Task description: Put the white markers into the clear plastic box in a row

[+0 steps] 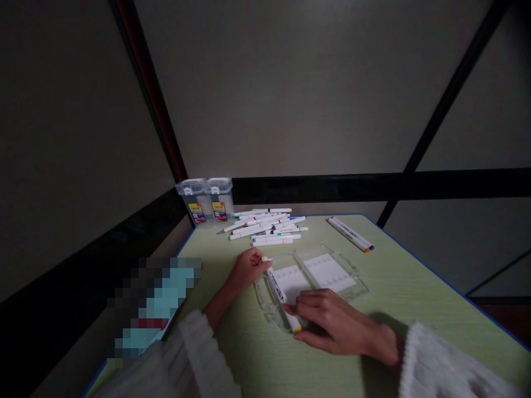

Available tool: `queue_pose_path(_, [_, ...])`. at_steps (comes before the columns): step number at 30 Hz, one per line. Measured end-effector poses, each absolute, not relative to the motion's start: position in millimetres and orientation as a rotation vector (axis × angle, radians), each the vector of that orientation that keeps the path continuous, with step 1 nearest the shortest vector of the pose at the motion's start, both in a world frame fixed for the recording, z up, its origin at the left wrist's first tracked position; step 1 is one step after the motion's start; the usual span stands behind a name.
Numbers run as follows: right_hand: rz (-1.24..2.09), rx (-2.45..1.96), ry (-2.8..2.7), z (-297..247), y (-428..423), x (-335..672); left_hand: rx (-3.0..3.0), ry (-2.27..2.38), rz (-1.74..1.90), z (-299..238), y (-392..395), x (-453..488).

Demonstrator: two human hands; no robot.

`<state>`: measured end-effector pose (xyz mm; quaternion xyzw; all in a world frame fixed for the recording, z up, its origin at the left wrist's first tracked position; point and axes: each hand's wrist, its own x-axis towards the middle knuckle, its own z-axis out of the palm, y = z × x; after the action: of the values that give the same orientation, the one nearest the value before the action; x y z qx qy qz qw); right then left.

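Two hands hold one white marker (279, 290) by its ends. The left hand (248, 269) curls around the far end and pinches it with thumb and fingers. The right hand (336, 327) lies low and flat, its fingertips pressing on the near end, where the cap is yellow. A grip at both ends likely keeps the long thin marker from rolling or tipping.

The marker lies along the left side of a clear plastic tray (352, 276), at the near middle of the green counter (406, 309). I cannot tell if it rests in the tray yet.

Farther off, a pile of markers (265, 225) lies loose, maybe spread out so each one is easy to grab. Two clear boxes (206, 200) stand upright at the far left corner, out of the way. Two more markers (350, 234) lie side by side at the far right.
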<state>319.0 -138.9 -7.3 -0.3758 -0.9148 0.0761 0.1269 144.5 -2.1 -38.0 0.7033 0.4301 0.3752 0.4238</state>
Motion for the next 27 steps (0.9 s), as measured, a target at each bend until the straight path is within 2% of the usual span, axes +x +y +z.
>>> queue_pose_path(27, [-0.12,-1.02,-2.584,-9.8,-138.2,320.2,1.773,1.135,1.115,-32.1,-2.1,136.1])
